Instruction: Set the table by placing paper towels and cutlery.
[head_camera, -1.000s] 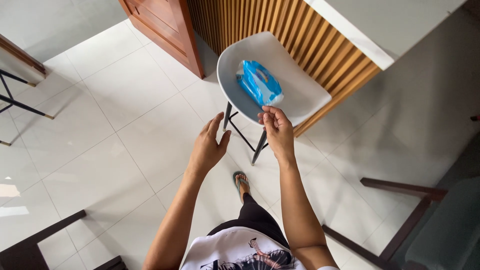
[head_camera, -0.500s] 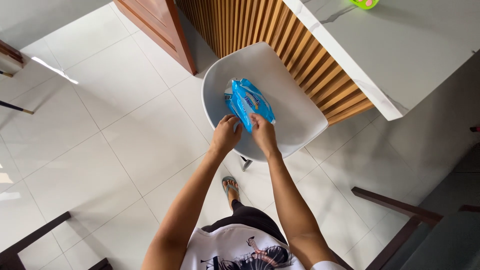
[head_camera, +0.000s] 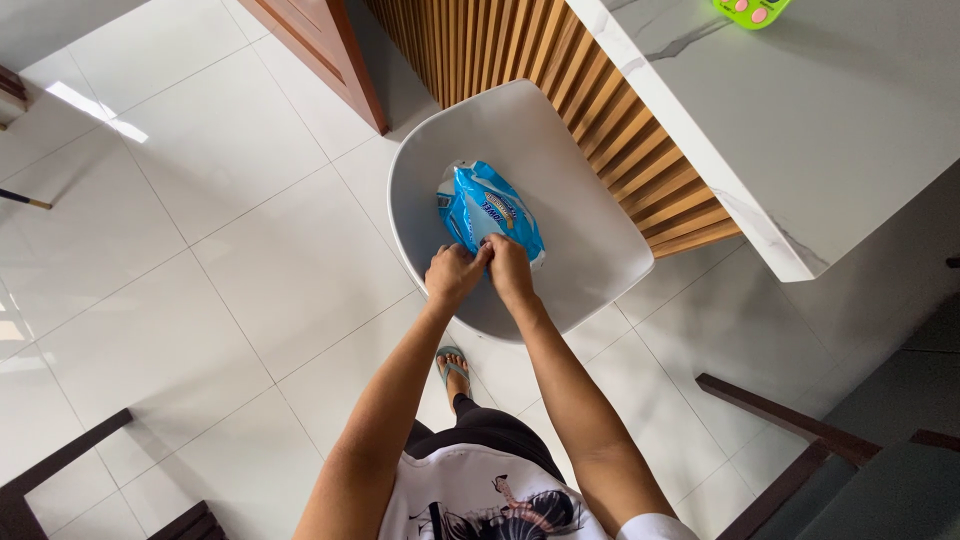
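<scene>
Gripping blue packet (head_camera: 487, 212) on white chair (head_camera: 560, 160): left hand (head_camera: 455, 274), right hand (head_camera: 507, 268).

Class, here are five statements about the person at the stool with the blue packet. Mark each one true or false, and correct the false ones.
1. The blue packet lies on the seat of the white stool. True.
2. Only the right hand touches the packet. False: the left hand is on its near edge too, close beside the right.
3. A green object sits on the pale marble countertop. True.
4. The panel under the countertop is plain white. False: it is a slatted wooden panel.
5. The person is barefoot. False: a sandal shows on the foot over the tiled floor.
</scene>
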